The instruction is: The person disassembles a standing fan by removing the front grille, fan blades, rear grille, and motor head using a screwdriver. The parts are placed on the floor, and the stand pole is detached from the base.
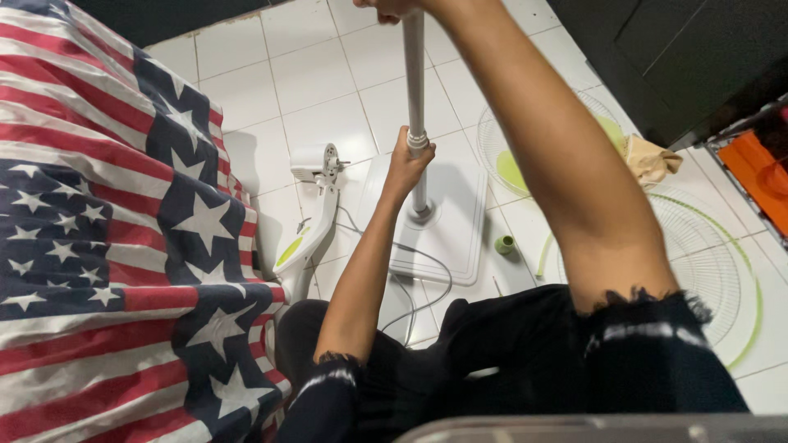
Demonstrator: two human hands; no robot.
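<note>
Below right hand (392, 8), left hand (408, 161) wrapped around pole (414, 74); right grips pole top, base (451, 221) beneath.

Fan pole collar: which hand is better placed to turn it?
Probably left: the left hand wraps the fan pole at its collar; the right hand holds it much higher, at frame top.

two fan grilles (698, 262) — one fan pole (414, 82), one base (447, 221), one green cap (504, 244)

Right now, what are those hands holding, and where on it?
Both grip the fan pole: the left hand at its collar low down, the right hand near the top.
</note>
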